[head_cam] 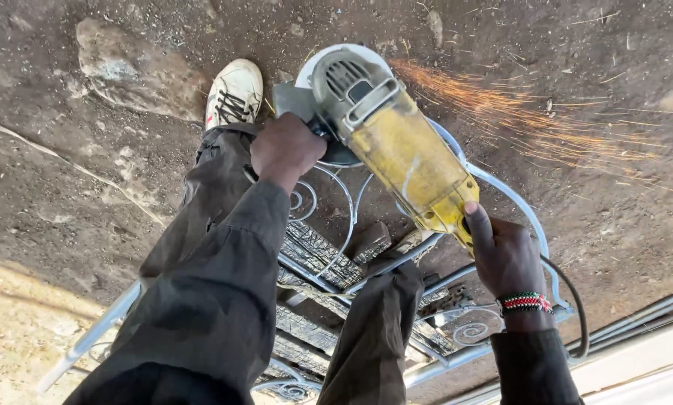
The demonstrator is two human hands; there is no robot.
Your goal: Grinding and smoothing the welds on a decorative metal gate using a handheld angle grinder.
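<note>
We have the grinder (pixel 396 150) gripped both ways: left hand (pixel 285 148) closed on the side handle, right hand (pixel 504 255) wrapped round the rear. Disc sits on the frame (pixel 501 187) (sparks (pixel 531 124) fly right), shoe (pixel 234 91) near; best keep pressure light and the cord (pixel 573 300) behind us

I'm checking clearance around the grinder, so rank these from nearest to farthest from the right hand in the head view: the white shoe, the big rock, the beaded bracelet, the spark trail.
From the right hand:
1. Beaded bracelet, on that hand's own wrist.
2. Spark trail, on the ground up and right.
3. White shoe, upper left, beyond the left hand.
4. Big rock, far upper left.
</note>
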